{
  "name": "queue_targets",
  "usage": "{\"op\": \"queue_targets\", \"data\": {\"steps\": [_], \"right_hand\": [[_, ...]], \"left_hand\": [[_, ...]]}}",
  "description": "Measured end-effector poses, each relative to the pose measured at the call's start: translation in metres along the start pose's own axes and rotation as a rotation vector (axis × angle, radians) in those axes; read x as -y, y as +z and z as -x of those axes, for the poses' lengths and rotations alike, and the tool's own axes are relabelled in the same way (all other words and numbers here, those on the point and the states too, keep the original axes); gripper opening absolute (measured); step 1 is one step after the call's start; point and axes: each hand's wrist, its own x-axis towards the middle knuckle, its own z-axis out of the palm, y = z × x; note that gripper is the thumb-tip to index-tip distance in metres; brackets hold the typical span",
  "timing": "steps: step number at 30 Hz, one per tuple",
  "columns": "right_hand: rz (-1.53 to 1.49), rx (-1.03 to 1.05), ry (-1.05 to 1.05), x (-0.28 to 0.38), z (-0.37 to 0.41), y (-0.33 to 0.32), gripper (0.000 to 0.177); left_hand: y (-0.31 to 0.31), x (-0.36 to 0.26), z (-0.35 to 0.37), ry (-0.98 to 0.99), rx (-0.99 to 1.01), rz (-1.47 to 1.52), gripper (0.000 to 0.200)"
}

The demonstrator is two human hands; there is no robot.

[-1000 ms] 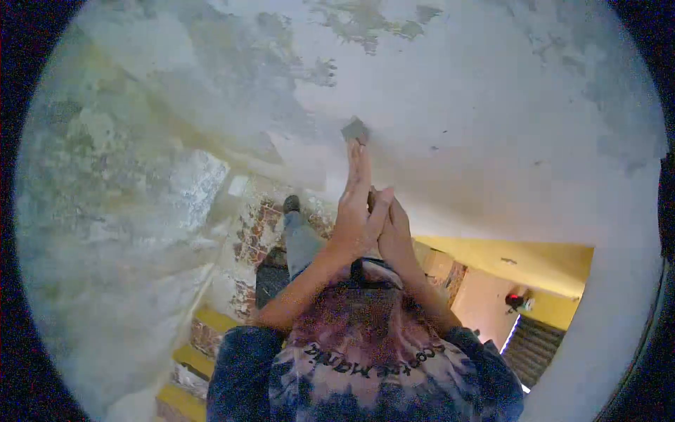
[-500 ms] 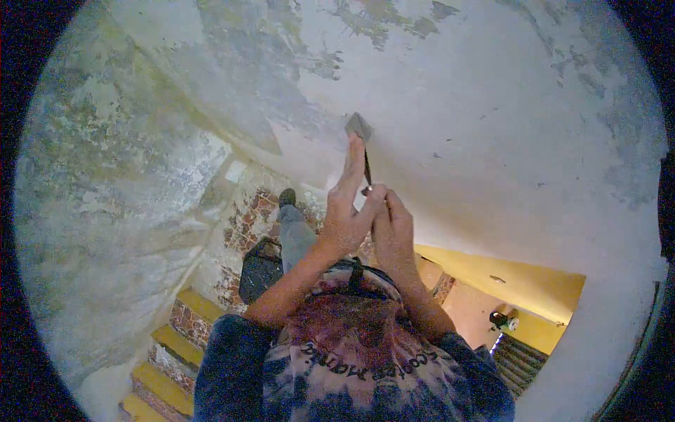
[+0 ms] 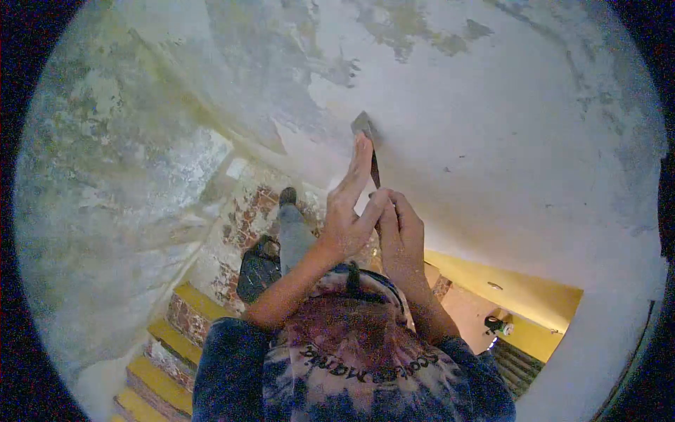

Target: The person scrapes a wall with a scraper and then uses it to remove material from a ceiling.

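A thin dark-edged trowel (image 3: 375, 169) stands nearly edge-on against the pale plastered wall (image 3: 478, 105). Grey material (image 3: 363, 122) shows at its far end, by my left fingertips. My left hand (image 3: 346, 211) lies along the blade with its fingers stretched out straight. Its thumb reaches across to my right hand (image 3: 402, 228), whose fingers are closed around the near end of the trowel. Most of the handle is hidden in that grip. Around the blade the wall is smooth and whitish, with rougher grey patches (image 3: 401, 32) above.
Yellow-edged steps (image 3: 169, 341) descend at lower left beside a mottled wall (image 3: 105, 176). A black bucket-like container (image 3: 259, 271) stands by my leg (image 3: 294, 228). At lower right, a yellow-walled opening (image 3: 520, 285) shows a lower floor with a small dark-and-white object (image 3: 499, 325).
The view has shifted slightly, and wall marks sit lower and further right. Both hands and the trowel have moved a little to the right in the picture, still against the wall.
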Motion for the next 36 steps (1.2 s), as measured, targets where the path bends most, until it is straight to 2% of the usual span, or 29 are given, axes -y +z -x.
{"op": "queue_targets", "data": {"steps": [2,6,8,10,12,13,14,17,18,20,21,23,24,26,28,30,32,33,36], "right_hand": [[0.077,-0.058,0.010,0.001,0.005,0.005,0.032],[0.103,-0.004,0.089,0.007,0.009,-0.005,0.031],[0.055,-0.062,0.135,0.011,0.007,-0.001,0.031],[0.112,-0.108,0.061,0.001,0.007,0.007,0.030],[0.111,-0.088,-0.032,0.004,0.009,0.002,0.029],[0.088,0.018,0.167,0.022,0.010,-0.012,0.029],[0.095,0.020,0.170,0.022,0.004,-0.009,0.029],[0.208,-0.090,-0.153,0.011,0.000,0.010,0.028],[0.204,-0.094,-0.163,0.013,0.004,0.004,0.028],[0.106,0.025,0.013,0.023,0.007,-0.013,0.028],[0.169,-0.024,-0.059,0.022,0.000,-0.009,0.028],[0.201,-0.050,-0.075,0.012,-0.003,0.014,0.028],[0.226,-0.090,-0.117,0.010,-0.006,0.020,0.028],[0.239,-0.091,-0.136,0.015,-0.001,0.006,0.028],[0.149,0.007,0.031,0.025,0.001,-0.010,0.028],[0.189,-0.005,0.018,0.029,-0.001,0.002,0.028],[0.208,-0.047,-0.105,0.022,-0.003,0.011,0.029],[0.191,-0.003,0.019,0.025,0.004,0.003,0.030],[0.225,0.045,0.040,0.031,0.001,-0.013,0.030]], "left_hand": [[0.000,-0.003,0.003,-0.074,0.025,0.008,0.063],[0.001,-0.011,0.002,-0.049,0.068,0.048,0.065],[0.003,-0.012,0.005,-0.055,0.082,0.024,0.065],[-0.001,-0.008,-0.002,-0.046,0.007,0.063,0.066],[-0.001,-0.009,-0.002,-0.019,0.038,0.040,0.066],[0.000,-0.008,-0.003,-0.001,0.057,0.021,0.066],[0.000,-0.007,-0.006,-0.005,0.053,0.027,0.066],[-0.005,-0.009,-0.006,-0.043,-0.018,0.018,0.065],[-0.008,-0.011,-0.004,-0.039,0.033,0.029,0.065],[-0.009,-0.009,-0.009,-0.032,0.077,0.038,0.065],[-0.007,-0.006,-0.010,-0.042,0.017,0.042,0.064],[-0.010,-0.006,-0.015,-0.047,-0.077,0.008,0.065],[-0.012,-0.007,-0.012,-0.041,-0.076,0.007,0.065],[-0.016,-0.011,-0.008,-0.035,0.052,0.038,0.065],[-0.011,-0.008,-0.010,-0.026,0.081,0.044,0.066],[-0.008,-0.004,-0.012,-0.049,-0.060,0.093,0.069],[-0.013,-0.003,-0.009,-0.035,-0.011,0.095,0.069],[-0.015,-0.003,-0.007,-0.031,0.037,0.101,0.070],[-0.006,-0.006,-0.006,-0.026,0.040,0.063,0.070]]}}
